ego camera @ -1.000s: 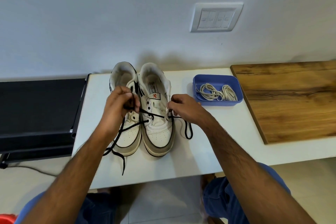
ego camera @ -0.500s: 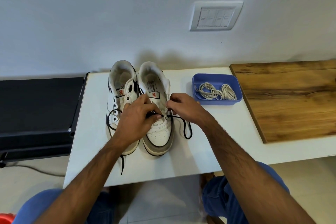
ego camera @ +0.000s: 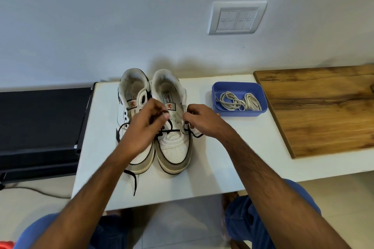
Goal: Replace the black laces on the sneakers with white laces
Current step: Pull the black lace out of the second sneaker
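Two white sneakers stand side by side near the far edge of the white tabletop (ego camera: pixel 202 178), toes toward the near edge. The right sneaker (ego camera: pixel 172 127) carries a black lace (ego camera: pixel 169 131) that crosses its lowest eyelets in one straight bar, with a strand rising from it toward the tongue. The left hand (ego camera: pixel 141 127) hovers over the gap between the two shoes, its grip pinched on that rising black strand near the tongue of the right sneaker. The right hand (ego camera: pixel 202 121) sits at the outer side of the same shoe, fingers curled and pinching at the eyelet flap; whether it grips the lace itself or only the flap's edge I cannot tell. A loose stretch of black lace runs out from under this hand onto the tabletop just beside the shoe. The left sneaker (ego camera: pixel 131 103) lies partly under the left forearm; its own black lace (ego camera: pixel 132 180) loops out at its outer side and trails toward the near edge of the tabletop. A blue tray (ego camera: pixel 238 86) holding coiled white laces (ego camera: pixel 238 103) rests toward the far right of the white tabletop, well apart from the shoes. Just beside the tray lies a wooden board (ego camera: pixel 323 111). A switch plate (ego camera: pixel 236 18) is on the wall above.
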`<action>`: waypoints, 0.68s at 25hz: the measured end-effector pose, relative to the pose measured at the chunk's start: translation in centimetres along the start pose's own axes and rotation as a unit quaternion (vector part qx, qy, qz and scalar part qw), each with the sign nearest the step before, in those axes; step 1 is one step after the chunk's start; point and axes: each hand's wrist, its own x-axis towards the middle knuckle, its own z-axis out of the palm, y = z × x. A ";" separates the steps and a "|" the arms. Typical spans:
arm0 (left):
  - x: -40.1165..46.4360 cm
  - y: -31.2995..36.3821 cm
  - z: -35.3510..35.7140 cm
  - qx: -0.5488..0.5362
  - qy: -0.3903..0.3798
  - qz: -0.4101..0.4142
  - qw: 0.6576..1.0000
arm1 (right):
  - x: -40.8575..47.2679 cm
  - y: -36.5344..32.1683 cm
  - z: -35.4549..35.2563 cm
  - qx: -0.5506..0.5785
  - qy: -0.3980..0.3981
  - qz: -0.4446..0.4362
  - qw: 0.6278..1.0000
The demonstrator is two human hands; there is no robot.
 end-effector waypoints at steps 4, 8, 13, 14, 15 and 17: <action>-0.2 -1.8 0.8 0.429 -0.046 0.131 0.892 | 0.0 -0.1 0.2 -0.003 -0.001 -0.002 1.000; 0.0 -1.7 1.1 0.480 -0.032 0.144 0.865 | 0.0 -0.2 0.2 0.003 -0.005 -0.002 1.000; 0.1 -0.9 1.9 0.311 0.012 0.025 0.950 | 0.0 -0.1 0.0 -0.009 -0.006 0.004 1.000; 0.3 -0.5 1.6 0.199 0.032 -0.028 0.979 | 0.0 -0.1 0.0 -0.010 -0.007 0.003 1.000; 0.4 0.0 1.1 0.082 0.045 -0.082 0.992 | 0.0 -0.1 -0.1 -0.011 -0.006 0.001 1.000; 0.2 0.9 0.0 -0.076 0.060 -0.107 0.990 | -0.1 -0.2 -0.2 -0.018 -0.006 0.000 1.000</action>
